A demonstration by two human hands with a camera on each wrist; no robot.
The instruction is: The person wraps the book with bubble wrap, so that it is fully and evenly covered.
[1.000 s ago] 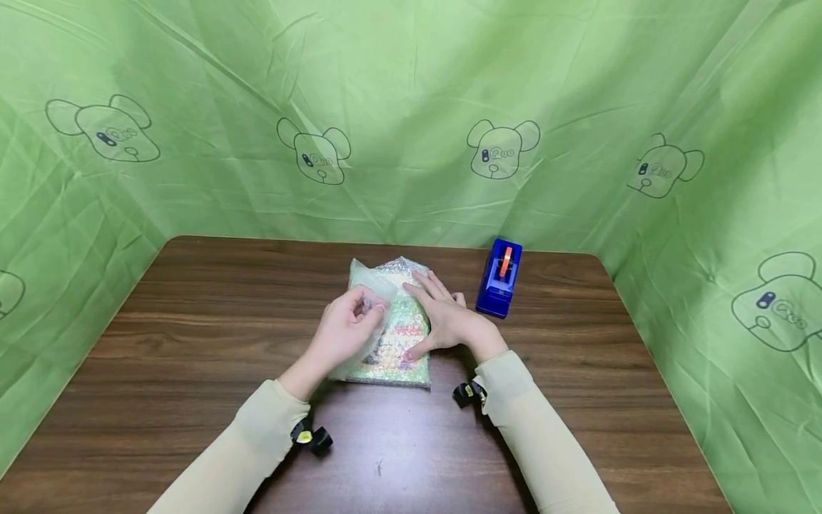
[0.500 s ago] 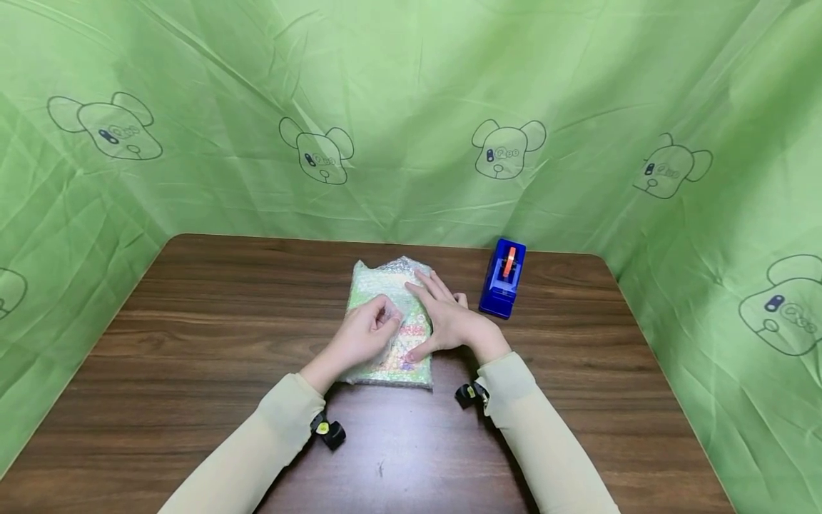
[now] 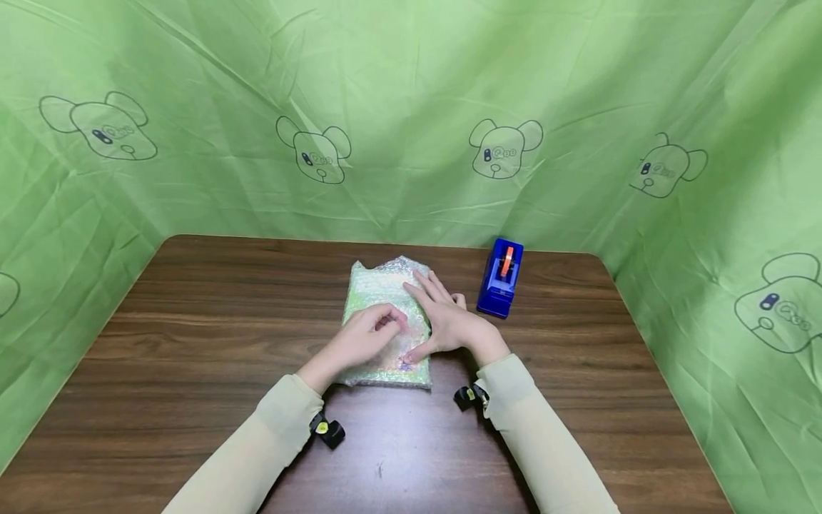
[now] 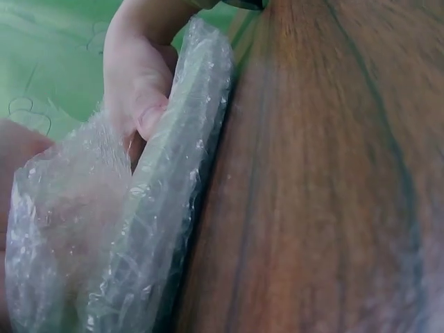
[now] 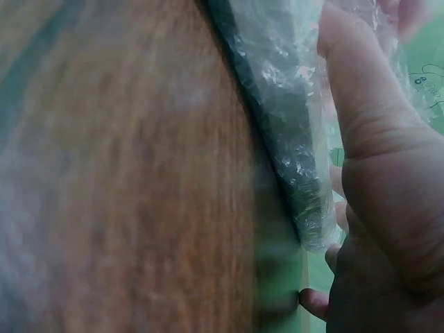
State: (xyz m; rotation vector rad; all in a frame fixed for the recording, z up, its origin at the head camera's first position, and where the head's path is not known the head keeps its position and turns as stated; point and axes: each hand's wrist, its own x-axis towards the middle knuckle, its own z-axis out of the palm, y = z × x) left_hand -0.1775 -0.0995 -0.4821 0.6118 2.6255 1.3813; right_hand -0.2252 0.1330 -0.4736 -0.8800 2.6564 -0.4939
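Observation:
A flat rectangular item with a colourful printed face lies on the table inside bubble wrap (image 3: pixel 375 282). My left hand (image 3: pixel 366 334) pinches the edge of a loose flap of the wrap, over the middle of the item. In the left wrist view the flap of bubble wrap (image 4: pixel 76 208) stands up off the thick wrapped edge, with the fingers behind it. My right hand (image 3: pixel 452 325) rests with spread fingers on the package's right side, thumb toward the near corner. The right wrist view shows the right thumb (image 5: pixel 361 90) laid against the wrap.
A blue tape dispenser (image 3: pixel 499 285) with an orange wheel stands right of the package, near the back of the brown wooden table (image 3: pixel 212 314). Green printed curtains (image 3: pixel 411 71) enclose the table behind and at both sides. A wrist camera (image 3: pixel 329 430) hangs under each sleeve.
My left hand has moved to the right across the package, drawing the flap of bubble wrap over the printed face. The right hand has stayed in place.

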